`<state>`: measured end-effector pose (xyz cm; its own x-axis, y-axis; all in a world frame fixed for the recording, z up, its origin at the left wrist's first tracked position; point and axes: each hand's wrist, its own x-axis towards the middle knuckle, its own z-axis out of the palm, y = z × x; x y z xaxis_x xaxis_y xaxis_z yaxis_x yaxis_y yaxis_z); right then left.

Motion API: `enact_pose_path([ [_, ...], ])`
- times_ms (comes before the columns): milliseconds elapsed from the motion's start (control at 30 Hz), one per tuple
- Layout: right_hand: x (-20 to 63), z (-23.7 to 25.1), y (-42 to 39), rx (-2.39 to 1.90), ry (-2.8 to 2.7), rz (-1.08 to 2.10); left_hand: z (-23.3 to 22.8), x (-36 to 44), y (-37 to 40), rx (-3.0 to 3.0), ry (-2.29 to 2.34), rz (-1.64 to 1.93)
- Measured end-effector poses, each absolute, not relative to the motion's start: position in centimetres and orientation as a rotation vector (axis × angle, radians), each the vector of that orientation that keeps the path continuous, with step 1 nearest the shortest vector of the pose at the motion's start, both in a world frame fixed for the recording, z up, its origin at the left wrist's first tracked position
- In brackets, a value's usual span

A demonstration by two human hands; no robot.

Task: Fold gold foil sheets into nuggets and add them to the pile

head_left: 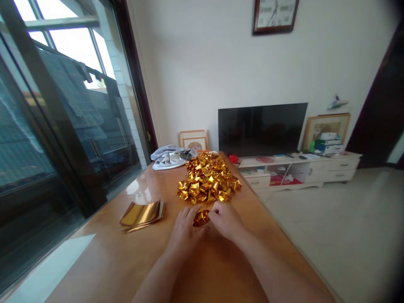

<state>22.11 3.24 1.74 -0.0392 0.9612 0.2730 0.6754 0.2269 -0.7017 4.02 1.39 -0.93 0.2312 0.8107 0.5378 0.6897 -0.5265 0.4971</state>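
A folded gold foil paper piece (pixel 201 218) sits between my two hands, just above the wooden table. My left hand (pixel 184 229) has its fingers along the far left side of the piece and its thumb below, gripping it. The fingers of my right hand (pixel 225 219) are curled in and pinch the right end. Beyond them lies a heap of folded gold foil pieces (pixel 210 179). To the left of my hands is a stack of flat gold foil sheets (pixel 140 213), slightly fanned.
The wooden table (pixel 110 261) bears a white sheet (pixel 57 269) at its left edge and a bundle of grey cloth (pixel 172 157) at its far end. Past it stand a television (pixel 261 129) and a low white cabinet (pixel 306 172). A glass door (pixel 57 105) is at left.
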Motion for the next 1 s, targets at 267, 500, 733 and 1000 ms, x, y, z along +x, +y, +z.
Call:
enact_pose_path([
  [267, 21.9, 2.0, 2.9, -1.525, -1.809, 0.478, -0.2, 4.1, 1.3, 2.374, 1.451, 1.103],
  [500, 21.9, 1.7, 3.0, -1.501, -1.807, 0.484, 0.3, 4.3, 1.0, 2.364, 1.435, 1.105],
  [733, 22.1, 1.6, 3.2, -1.499, -1.792, 0.511, -0.1, 4.3, 1.2, 2.300, 1.406, 1.184],
  [1000, 22.5, 1.8, 3.6, -1.502, -1.738, 0.498, -0.8, 4.2, 1.9, 1.743, 1.373, 1.382],
])
